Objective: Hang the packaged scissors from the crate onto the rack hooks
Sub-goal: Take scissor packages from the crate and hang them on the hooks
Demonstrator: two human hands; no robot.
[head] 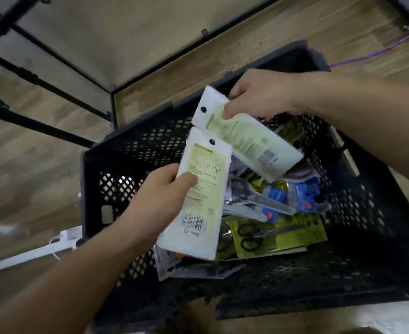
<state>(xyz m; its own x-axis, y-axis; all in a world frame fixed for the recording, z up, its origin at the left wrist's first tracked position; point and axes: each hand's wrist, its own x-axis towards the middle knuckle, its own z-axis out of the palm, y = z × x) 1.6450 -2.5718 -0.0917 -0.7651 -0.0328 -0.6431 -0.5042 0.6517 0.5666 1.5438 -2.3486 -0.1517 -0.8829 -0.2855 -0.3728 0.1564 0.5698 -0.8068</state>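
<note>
Left hand (160, 201) fingers pinch lower pack (198, 208) at frame centre. Right hand (261, 95) fingers pinch upper pack (251, 141) over crate (116, 169). Risks: edge-only grips, slick film could slip, pack drops back in. Rack (33, 77) upper left blurred, hooks perhaps out of view; small hang holes easy to miss.

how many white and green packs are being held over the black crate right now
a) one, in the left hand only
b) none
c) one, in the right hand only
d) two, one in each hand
d: the left hand grips the near pack by its edge and the right hand pinches the far pack near its top, both above the crate.
</note>
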